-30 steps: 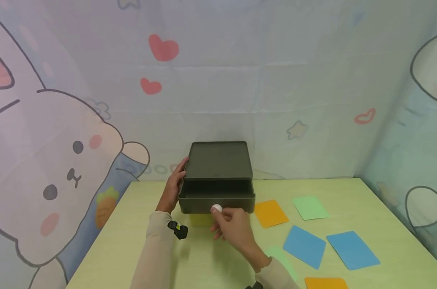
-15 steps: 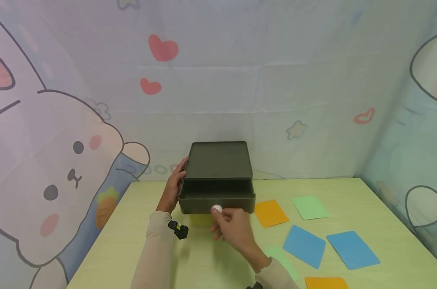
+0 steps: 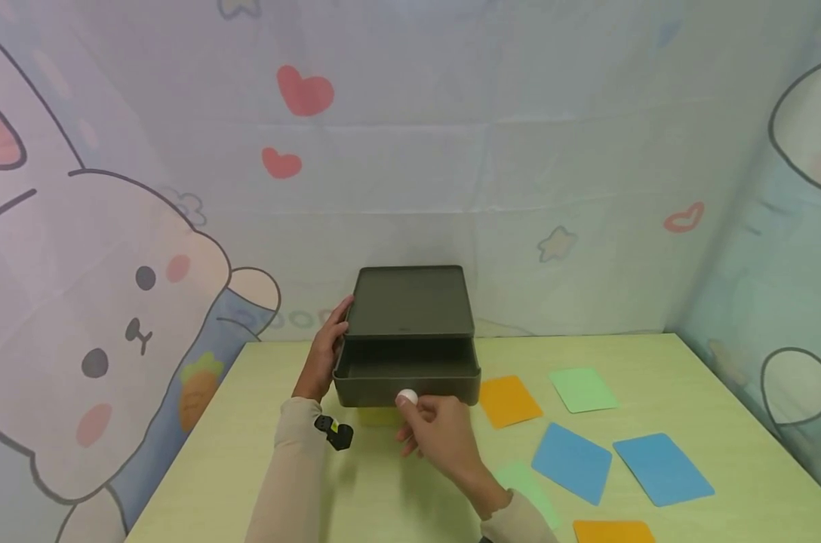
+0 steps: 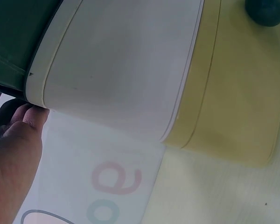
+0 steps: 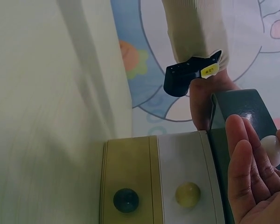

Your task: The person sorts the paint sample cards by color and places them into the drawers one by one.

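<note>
A small drawer cabinet point(image 3: 413, 300) with a dark green top stands at the back of the table. Its dark green top drawer point(image 3: 370, 391) is pulled part way out, and no contents show inside. My right hand point(image 3: 444, 437) pinches the white round knob point(image 3: 407, 395) on that drawer's front between thumb and finger; the other fingers hang below it. Against the cabinet's left side rests my left hand point(image 3: 322, 354), its fingers extended along the wall. In the right wrist view, a white drawer point(image 5: 184, 161) with a yellow knob point(image 5: 188, 194) and a yellow drawer point(image 5: 128, 163) with a dark knob point(image 5: 126, 200) are closed.
Orange point(image 3: 510, 401), green point(image 3: 583, 390) and blue point(image 3: 573, 462) square cards lie flat on the table point(image 3: 207, 452) to the right of the cabinet. A printed cloth backdrop point(image 3: 410, 166) hangs right behind the cabinet.
The top drawer has come slightly further out toward me, with my right hand moving along on its knob. My left hand stays at the cabinet's side.
</note>
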`<state>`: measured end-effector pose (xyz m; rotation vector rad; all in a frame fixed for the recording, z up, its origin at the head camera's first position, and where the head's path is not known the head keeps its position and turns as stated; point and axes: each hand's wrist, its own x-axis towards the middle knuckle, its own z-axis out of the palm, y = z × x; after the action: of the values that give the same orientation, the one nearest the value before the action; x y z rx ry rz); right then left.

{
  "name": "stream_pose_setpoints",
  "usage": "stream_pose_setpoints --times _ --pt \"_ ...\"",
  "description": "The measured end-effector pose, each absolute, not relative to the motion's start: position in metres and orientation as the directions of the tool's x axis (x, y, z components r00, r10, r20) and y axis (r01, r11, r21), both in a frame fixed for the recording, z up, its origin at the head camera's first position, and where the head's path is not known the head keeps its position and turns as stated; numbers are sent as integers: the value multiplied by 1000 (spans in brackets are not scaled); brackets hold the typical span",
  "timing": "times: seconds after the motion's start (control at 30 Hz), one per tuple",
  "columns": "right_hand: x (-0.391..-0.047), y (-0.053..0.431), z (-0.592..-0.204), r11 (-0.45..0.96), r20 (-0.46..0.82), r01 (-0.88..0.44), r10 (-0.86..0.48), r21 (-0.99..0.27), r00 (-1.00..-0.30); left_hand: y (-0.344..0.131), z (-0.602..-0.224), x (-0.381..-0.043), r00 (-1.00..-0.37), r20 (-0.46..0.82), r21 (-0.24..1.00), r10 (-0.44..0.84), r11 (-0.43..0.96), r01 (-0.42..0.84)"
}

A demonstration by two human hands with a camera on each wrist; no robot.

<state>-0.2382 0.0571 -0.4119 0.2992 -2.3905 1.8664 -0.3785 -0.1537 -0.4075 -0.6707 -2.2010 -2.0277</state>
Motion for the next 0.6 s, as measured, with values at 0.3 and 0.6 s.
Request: stream_pose_setpoints --times 0.3,0.6 --pt "-235 57 -413 244 179 -200 -104 -949 -978 -154 -409 -378 -904 335 935 264 28 355" --pt "-228 78 -418 373 200 -229 -114 -899 -973 -154 -406 -376 -897 351 928 270 31 372"
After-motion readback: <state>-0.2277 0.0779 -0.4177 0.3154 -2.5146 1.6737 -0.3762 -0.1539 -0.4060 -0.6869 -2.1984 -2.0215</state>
